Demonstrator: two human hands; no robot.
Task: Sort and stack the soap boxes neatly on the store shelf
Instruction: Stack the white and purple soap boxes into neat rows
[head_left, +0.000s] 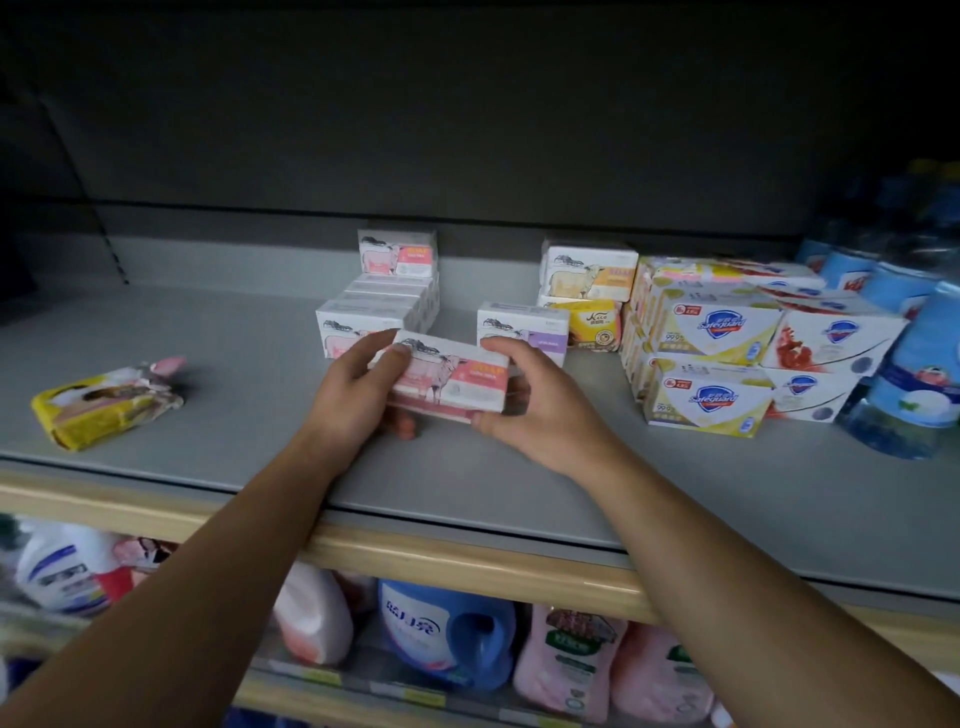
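A white and pink soap box with a sheep picture is held just above the grey shelf between both hands. My left hand grips its left end and my right hand grips its right end. Right behind it stands a row of the same pink boxes, with one more pink box on top at the back. A purple box sits to the right, partly hidden by my right hand. Further right are a yellow sheep box and a small yellow box.
A stack of Safeguard soap boxes fills the right side, with blue bottles beyond. A crumpled yellow soap packet lies at the shelf's left. The lower shelf holds detergent bottles. A wooden front edge runs below my arms.
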